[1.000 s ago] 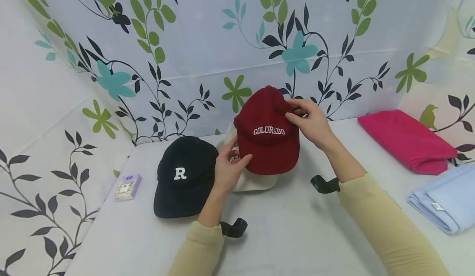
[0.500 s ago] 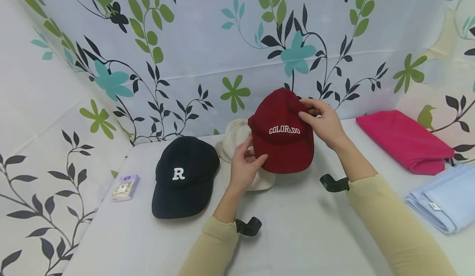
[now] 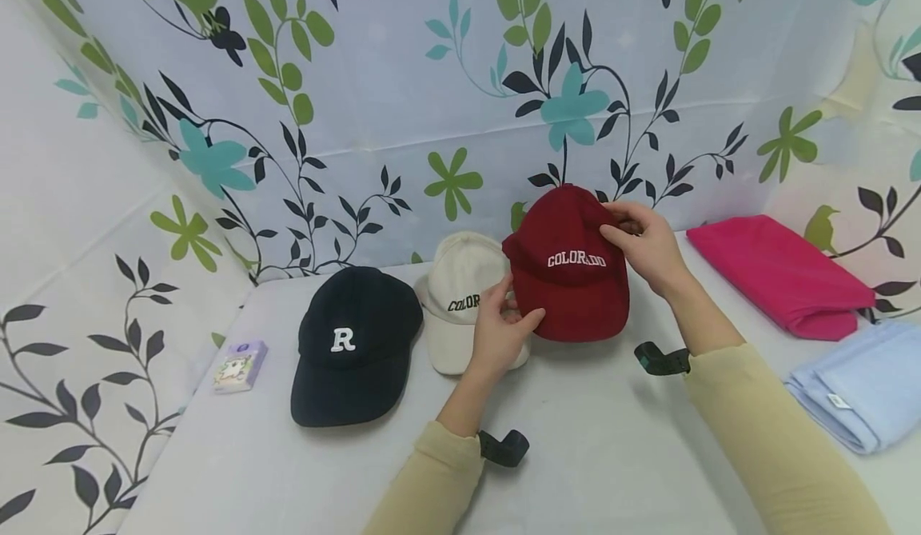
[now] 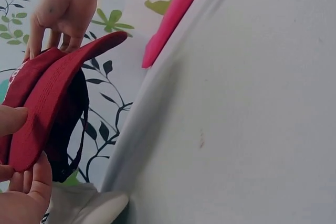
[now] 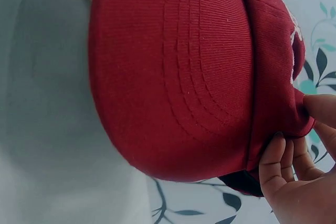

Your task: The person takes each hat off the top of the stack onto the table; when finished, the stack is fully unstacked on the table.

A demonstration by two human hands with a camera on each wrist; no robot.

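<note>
A dark red baseball cap point(image 3: 576, 303) lettered COLORADO is held up between both hands, its brim toward the person. My left hand point(image 3: 500, 329) pinches the brim's left edge, thumb on top and fingers beneath, as the left wrist view shows. On the other side my right hand point(image 3: 646, 245) pinches the crown's fabric; in the right wrist view its thumb and fingers point(image 5: 270, 163) grip the cap's side. Behind the left hand a cream cap point(image 3: 460, 279) rests on the table, its lettering partly hidden. A navy cap point(image 3: 352, 351) with a white R sits left of it.
A small lilac box point(image 3: 240, 367) lies at the far left of the white table point(image 3: 590, 447). Folded pink cloth point(image 3: 784, 275) and folded light blue cloth point(image 3: 863, 383) lie on the right. A leaf-patterned curtain point(image 3: 403, 63) hangs behind the table.
Both hands have carried the red cap to the right, most recently also slightly down. The cream cap, mostly covered before, now shows much of its crown and lettering.
</note>
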